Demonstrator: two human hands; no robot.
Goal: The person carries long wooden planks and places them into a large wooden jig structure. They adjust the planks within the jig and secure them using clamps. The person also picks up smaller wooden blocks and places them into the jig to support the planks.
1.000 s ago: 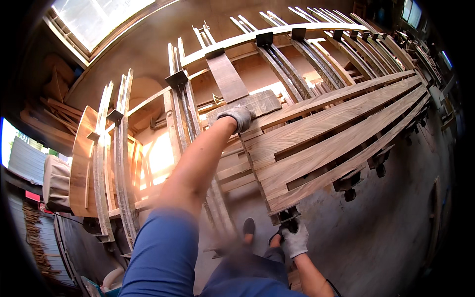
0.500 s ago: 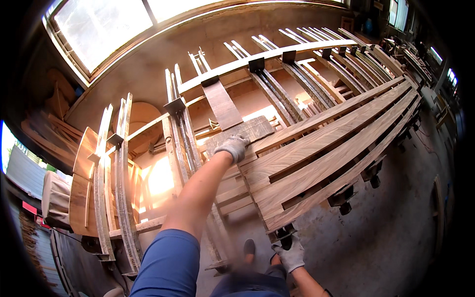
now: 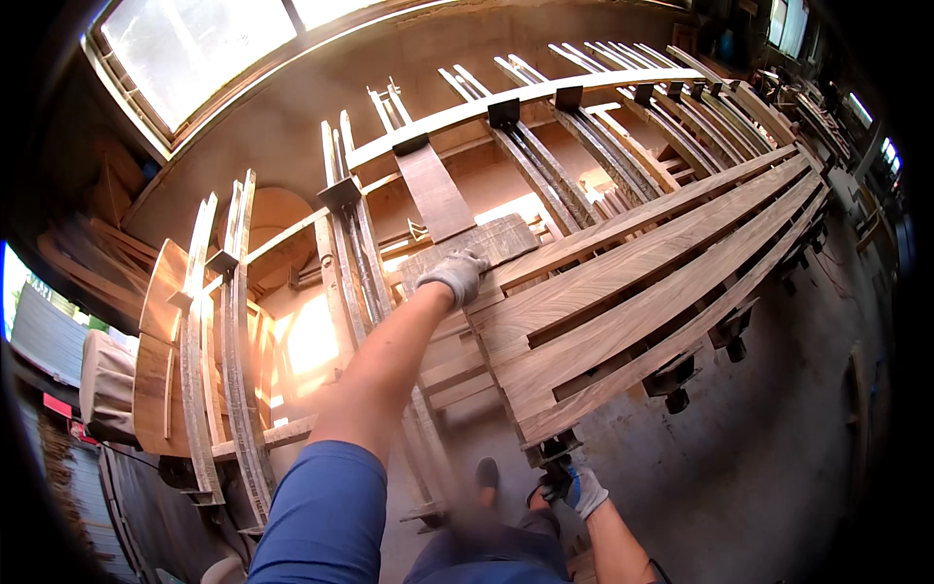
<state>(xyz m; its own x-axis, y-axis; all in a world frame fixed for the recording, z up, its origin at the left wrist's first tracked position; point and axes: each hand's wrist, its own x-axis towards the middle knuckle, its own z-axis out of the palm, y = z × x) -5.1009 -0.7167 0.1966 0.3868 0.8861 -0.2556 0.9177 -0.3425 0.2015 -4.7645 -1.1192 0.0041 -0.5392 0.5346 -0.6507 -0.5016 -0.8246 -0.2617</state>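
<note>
Pressed flat on a short board (image 3: pixel 469 255), the gloved left hand (image 3: pixel 453 275) is seen with fingers spread over the wood rather than curled round it, so nothing is pinched there. That board is laid crosswise at the near end of the long planks (image 3: pixel 642 277), just below a darker upright board (image 3: pixel 435 192) that leans against the top rail (image 3: pixel 506 97). The bare left forearm is stretched up from a blue sleeve (image 3: pixel 321 521) at the lower edge. Low down, the gloved right hand (image 3: pixel 582 487) is closed round a dark clamp handle (image 3: pixel 552 465) under the lowest plank's end; how tightly it is gripped cannot be told, as the spot is small and partly hidden. Several long planks are held side by side in a tall metal clamp rack (image 3: pixel 350 243), running away to the right and bending with the lens. More clamp feet (image 3: pixel 676 384) are seen hanging under the planks further along. To the left, curved wooden pieces (image 3: pixel 161 360) are stacked between the rack's uprights. A skylight (image 3: pixel 195 44) is set above, bright and washed out. A dusty concrete floor (image 3: pixel 778 467) is seen to the right, and a dark shoe (image 3: pixel 486 474) is caught blurred near the lower centre.
</note>
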